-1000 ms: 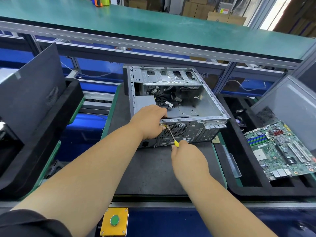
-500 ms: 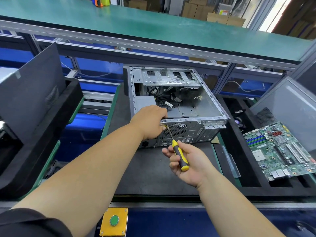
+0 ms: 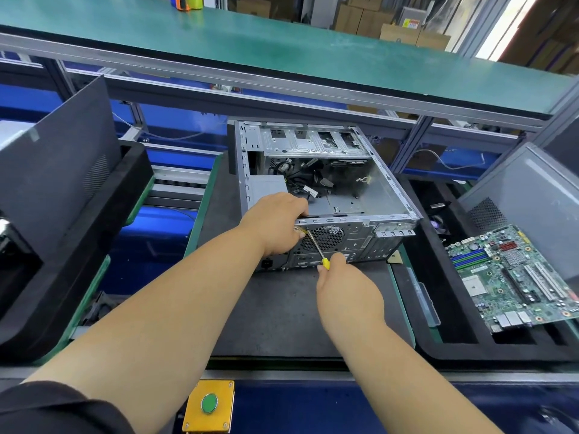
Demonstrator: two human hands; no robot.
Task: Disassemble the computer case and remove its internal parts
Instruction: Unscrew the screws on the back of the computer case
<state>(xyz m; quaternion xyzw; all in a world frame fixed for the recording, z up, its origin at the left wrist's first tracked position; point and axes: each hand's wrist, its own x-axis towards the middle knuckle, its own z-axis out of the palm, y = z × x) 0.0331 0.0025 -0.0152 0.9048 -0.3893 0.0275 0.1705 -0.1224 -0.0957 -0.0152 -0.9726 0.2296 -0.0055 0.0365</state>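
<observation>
head view: left hand (image 3: 275, 223) grips the computer case (image 3: 326, 198) rear edge on the counter (image 3: 282, 308), right hand (image 3: 347, 296) just below it grasps the screwdriver (image 3: 317, 248). keep the tip square in that screw, push while turning.

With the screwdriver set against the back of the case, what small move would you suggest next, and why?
Probably turn the screwdriver to back the screw out: its tip sits at the rear panel's top corner, the right hand grips its handle, and the left hand steadies the computer case.
</observation>
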